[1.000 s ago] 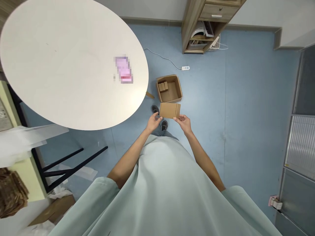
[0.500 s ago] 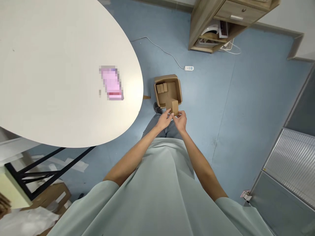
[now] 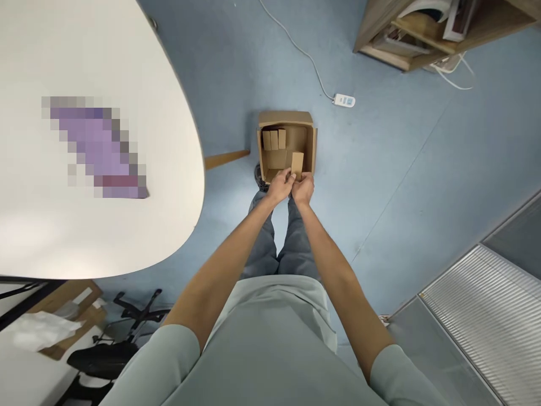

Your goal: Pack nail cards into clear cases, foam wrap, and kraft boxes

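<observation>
Both hands meet at the near end of a small brown cardboard box [image 3: 297,162]. My left hand [image 3: 279,186] has its fingers closed on the left side of that end, while my right hand [image 3: 304,188] grips it from the right. The small box is over the near right part of an open cardboard carton [image 3: 285,118] on the floor. Inside the carton, three similar small boxes [image 3: 274,140] stand side by side in the far left corner. My fingers hide the small box's near end.
A white rounded table [image 3: 169,225] is on the left, with a blurred purple object [image 3: 99,149] on it. Beyond the carton lies a white corded handset [image 3: 344,100]. A wooden cabinet [image 3: 380,28] stands far right, and a black chair [image 3: 103,358] is behind the table.
Both hands have moved the small box down and away from my body, further over the carton. My view has shifted: I lean forward more, and the table appears further left.
</observation>
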{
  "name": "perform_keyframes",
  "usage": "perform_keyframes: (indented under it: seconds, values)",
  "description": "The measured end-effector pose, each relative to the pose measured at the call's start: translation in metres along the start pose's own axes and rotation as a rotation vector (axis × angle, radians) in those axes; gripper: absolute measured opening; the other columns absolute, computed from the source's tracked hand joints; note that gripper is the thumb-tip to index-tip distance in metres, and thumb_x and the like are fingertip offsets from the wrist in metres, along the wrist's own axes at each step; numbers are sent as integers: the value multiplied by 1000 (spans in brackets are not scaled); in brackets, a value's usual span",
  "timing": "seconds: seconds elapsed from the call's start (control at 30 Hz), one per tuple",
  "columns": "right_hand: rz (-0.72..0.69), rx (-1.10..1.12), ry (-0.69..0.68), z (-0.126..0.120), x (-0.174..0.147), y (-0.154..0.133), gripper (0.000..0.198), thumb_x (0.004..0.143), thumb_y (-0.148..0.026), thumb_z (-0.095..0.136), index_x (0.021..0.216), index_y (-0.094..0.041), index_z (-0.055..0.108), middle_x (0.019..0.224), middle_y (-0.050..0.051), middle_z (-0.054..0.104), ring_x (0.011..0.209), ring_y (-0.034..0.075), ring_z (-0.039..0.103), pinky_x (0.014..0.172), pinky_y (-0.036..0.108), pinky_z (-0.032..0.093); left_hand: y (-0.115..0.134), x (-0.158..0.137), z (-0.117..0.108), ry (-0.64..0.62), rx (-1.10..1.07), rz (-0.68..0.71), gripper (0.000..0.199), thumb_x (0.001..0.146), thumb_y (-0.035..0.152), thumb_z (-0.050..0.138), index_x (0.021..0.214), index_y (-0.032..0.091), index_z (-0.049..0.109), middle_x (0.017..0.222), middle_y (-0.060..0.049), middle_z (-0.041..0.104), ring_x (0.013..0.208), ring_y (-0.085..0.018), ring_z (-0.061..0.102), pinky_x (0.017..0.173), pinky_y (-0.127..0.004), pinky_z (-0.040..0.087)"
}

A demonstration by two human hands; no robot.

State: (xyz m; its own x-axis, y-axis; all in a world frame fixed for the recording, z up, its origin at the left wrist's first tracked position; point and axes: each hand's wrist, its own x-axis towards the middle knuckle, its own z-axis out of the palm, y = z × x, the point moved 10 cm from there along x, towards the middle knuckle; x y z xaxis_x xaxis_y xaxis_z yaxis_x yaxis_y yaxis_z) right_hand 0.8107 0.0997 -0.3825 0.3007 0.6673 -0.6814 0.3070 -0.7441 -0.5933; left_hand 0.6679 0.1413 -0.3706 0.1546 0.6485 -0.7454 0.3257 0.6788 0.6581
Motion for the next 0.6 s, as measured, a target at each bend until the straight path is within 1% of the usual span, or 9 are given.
perform_keyframes:
  seconds: [0.07, 0.1, 0.17, 0.23, 0.33, 0.47, 0.6]
  values:
    - [117, 11, 108, 1, 35, 29, 37, 99, -54, 71, 120, -26, 60, 131, 15, 69, 134, 35, 69, 124, 62, 54, -15, 32, 8, 20, -22, -16, 40, 105, 40, 77, 137, 17, 80, 149, -18, 76, 151, -39, 65, 136, -53, 42]
    - [169, 8, 132, 5, 52, 42, 37, 97, -53, 74, 118, -26, 60, 132, 15, 69, 135, 37, 69, 125, 64, 53, -22, 49, 12, 25, -33, -20, 38, 104, 39, 78, 135, 17, 81, 148, -18, 77, 153, -39, 64, 137, -52, 41]
    - [229, -27, 109, 17, 87, 63, 37, 95, -48, 76, 118, -24, 60, 134, 17, 68, 137, 40, 68, 126, 68, 50, -37, 82, 21, 24, -43, -27, 33, 105, 36, 77, 131, 17, 82, 147, -18, 78, 154, -39, 63, 138, -52, 40]
    - [253, -46, 104, 28, 121, 79, 34, 94, -42, 77, 118, -24, 60, 133, 17, 68, 135, 40, 68, 126, 67, 50, -51, 113, 28, 8, -23, -53, 32, 107, 33, 73, 133, 16, 82, 149, -17, 78, 155, -40, 63, 138, -54, 40]
    - [224, -29, 111, 44, 168, 93, 28, 94, -32, 73, 116, -24, 58, 131, 16, 67, 130, 37, 69, 122, 61, 53, -70, 153, 36, -25, 68, -101, 39, 112, 30, 63, 145, 14, 78, 159, -18, 73, 159, -38, 60, 139, -53, 39]
    - [223, -105, 86, 72, 216, 105, 26, 91, -21, 67, 116, -23, 58, 132, 15, 68, 121, 31, 71, 114, 51, 57, -83, 190, 34, -60, 214, -117, 51, 118, 35, 52, 158, 10, 69, 168, -20, 66, 161, -33, 59, 139, -45, 39]
    - [247, -58, 118, 101, 247, 116, 29, 87, -20, 70, 114, -23, 61, 134, 15, 69, 117, 30, 73, 113, 49, 58, -95, 211, 16, -39, 296, -137, 52, 118, 33, 49, 161, 11, 68, 168, -18, 67, 161, -31, 60, 137, -43, 42]
